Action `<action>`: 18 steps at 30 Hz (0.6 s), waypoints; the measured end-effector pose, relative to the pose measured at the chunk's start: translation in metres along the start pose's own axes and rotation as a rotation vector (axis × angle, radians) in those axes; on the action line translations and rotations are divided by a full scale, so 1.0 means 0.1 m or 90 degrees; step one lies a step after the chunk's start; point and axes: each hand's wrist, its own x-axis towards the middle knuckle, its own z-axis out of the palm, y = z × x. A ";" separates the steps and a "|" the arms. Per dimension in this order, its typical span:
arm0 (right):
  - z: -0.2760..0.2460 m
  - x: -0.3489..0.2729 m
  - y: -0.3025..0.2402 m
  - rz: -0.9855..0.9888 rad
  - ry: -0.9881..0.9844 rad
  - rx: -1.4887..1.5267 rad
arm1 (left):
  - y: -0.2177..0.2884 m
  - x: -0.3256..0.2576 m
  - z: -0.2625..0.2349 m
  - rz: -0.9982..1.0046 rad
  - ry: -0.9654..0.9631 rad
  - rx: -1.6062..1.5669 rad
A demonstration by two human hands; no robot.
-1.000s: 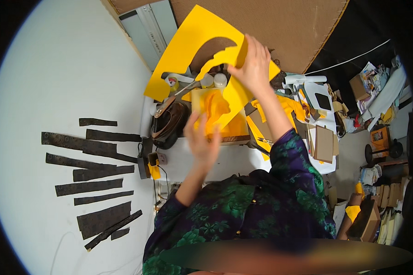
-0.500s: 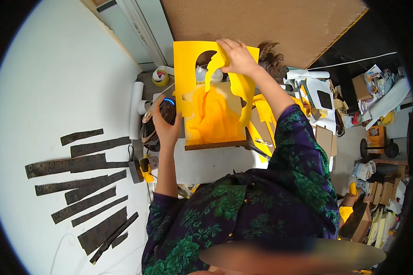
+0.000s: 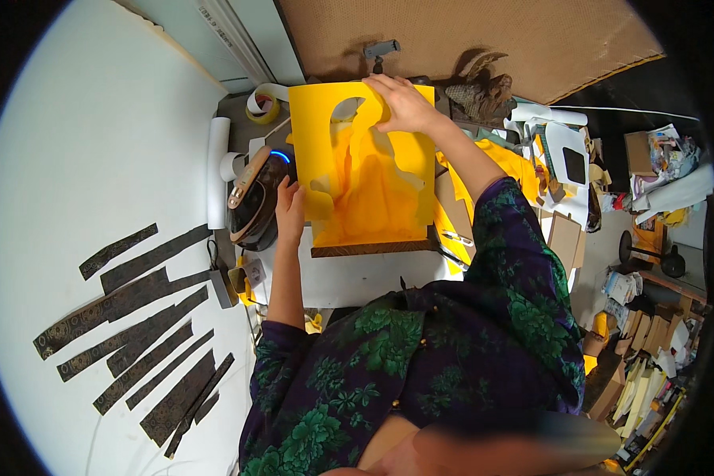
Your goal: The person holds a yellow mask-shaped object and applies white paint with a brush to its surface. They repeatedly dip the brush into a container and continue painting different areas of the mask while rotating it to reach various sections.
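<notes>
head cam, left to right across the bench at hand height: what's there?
Dark fabric strips → white roll → iron → left hand → yellow cut-out sheet → right hand → white card with a dark window → cluttered boxes.

A single head-worn fisheye view looks steeply down from above the person, close over their own chest and forearms, which enter from the lower edge. It faces the desk [image 3: 357, 278] ahead, with a white surface curving away at the left and cluttered floor at the right rim.
</notes>
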 end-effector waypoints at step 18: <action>0.50 -0.13 0.04 -0.024 -0.018 0.015 | -0.17 -0.10 0.04 -0.109 0.003 0.032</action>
